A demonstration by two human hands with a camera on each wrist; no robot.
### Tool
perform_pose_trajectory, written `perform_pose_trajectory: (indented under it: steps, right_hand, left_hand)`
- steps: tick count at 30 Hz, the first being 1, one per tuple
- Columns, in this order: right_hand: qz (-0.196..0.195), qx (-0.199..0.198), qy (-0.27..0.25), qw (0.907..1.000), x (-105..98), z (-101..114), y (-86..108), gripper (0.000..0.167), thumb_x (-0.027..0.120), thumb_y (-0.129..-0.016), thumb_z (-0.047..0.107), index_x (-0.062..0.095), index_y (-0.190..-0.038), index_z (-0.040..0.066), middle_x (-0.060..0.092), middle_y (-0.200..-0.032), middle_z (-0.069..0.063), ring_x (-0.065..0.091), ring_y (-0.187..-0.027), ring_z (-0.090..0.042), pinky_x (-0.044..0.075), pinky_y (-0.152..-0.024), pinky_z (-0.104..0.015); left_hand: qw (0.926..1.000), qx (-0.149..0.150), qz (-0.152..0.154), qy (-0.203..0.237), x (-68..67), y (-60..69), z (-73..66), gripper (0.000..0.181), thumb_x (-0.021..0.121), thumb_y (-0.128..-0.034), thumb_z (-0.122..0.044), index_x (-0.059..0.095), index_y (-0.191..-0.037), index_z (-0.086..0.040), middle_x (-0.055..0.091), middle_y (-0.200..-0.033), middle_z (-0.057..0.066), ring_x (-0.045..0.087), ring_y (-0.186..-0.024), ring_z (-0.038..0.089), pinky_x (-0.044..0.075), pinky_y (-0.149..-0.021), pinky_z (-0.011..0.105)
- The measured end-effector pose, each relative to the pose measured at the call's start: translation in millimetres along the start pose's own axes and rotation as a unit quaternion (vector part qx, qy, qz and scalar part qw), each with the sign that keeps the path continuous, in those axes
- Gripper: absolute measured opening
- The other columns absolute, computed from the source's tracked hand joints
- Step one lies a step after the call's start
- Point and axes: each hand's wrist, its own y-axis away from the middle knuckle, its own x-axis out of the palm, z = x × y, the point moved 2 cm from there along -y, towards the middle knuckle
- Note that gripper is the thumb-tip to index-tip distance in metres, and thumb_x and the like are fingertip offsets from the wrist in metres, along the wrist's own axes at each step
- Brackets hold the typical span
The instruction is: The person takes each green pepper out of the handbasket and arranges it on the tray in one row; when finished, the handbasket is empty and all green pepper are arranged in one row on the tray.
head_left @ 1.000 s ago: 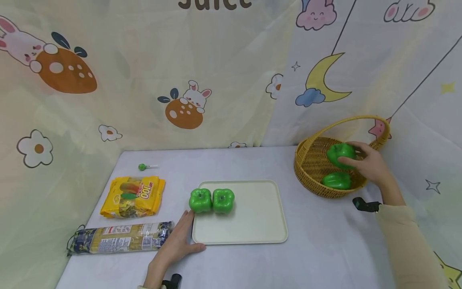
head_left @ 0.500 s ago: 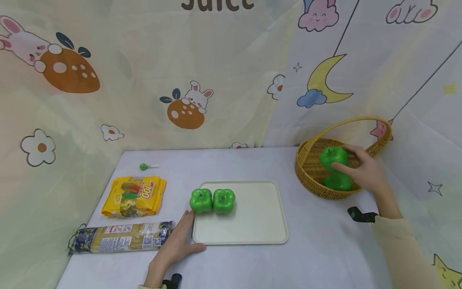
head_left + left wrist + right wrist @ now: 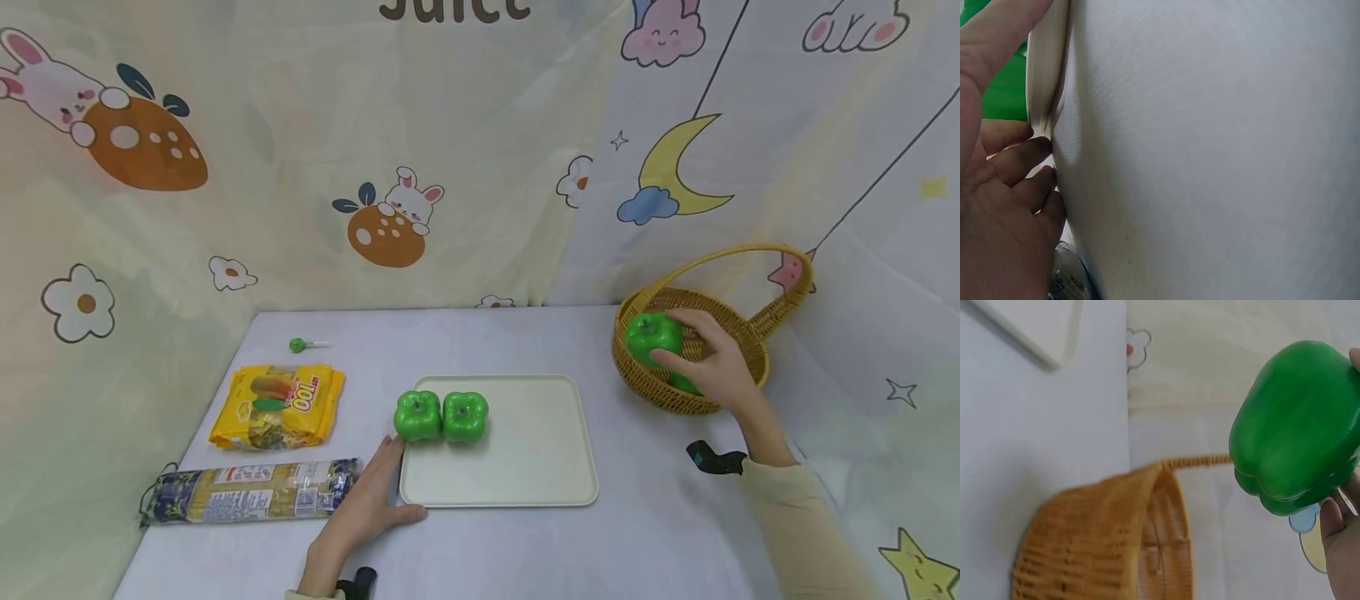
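Green and glossy, the pepper (image 3: 654,338) is gripped by the right hand (image 3: 716,358) above the basket (image 3: 645,385); a secure hold and enough height should avoid bumps. The left hand (image 3: 366,502), fingers extended, touches the tray (image 3: 525,454) and would best steady it lightly

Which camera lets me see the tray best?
The head view: nearly the whole tray shows there, with two green peppers hiding just some of it. The left wrist view shows only a strip of its edge, very close, beside the left hand. The right wrist view catches just one corner, at the top left.
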Motion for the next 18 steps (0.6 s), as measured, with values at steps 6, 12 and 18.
perform_pose_trajectory:
  steps: [6,12,18]
  right_hand:
    - [0.006,-0.003,-0.043,0.9991,15,5,-0.6,0.058,0.078,-0.079,-0.008,0.059,-0.134,0.001,0.049,-0.131,0.02,0.049,-0.114,0.003,0.044,-0.088,-0.007]
    - [0.013,-0.015,-0.1,0.9948,28,11,-0.4,0.056,0.074,-0.081,-0.011,0.058,-0.134,-0.002,0.052,-0.132,0.015,0.052,-0.115,-0.001,0.046,-0.09,-0.008]
    - [0.021,-0.026,-0.154,0.9874,47,13,2.2,0.056,0.072,-0.082,-0.013,0.056,-0.135,-0.004,0.054,-0.132,0.005,0.052,-0.118,-0.001,0.046,-0.094,-0.01]
  left_hand:
    - [1.0,0.001,-0.001,-0.001,0.5,-0.7,0.2,0.129,0.092,-0.0622,-0.047,0.015,-0.163,-0.022,0.014,-0.171,0.006,0.011,-0.159,0.036,0.019,-0.126,0.061]
    - [1.0,0.002,0.003,-0.001,1.0,-0.3,0.0,0.128,0.092,-0.0629,-0.046,0.015,-0.163,-0.02,0.014,-0.171,0.006,0.01,-0.159,0.035,0.018,-0.127,0.06]
    - [1.0,0.004,0.0,-0.006,0.1,0.3,-1.2,0.128,0.092,-0.0638,-0.045,0.015,-0.162,-0.018,0.014,-0.171,0.007,0.009,-0.159,0.035,0.017,-0.127,0.059]
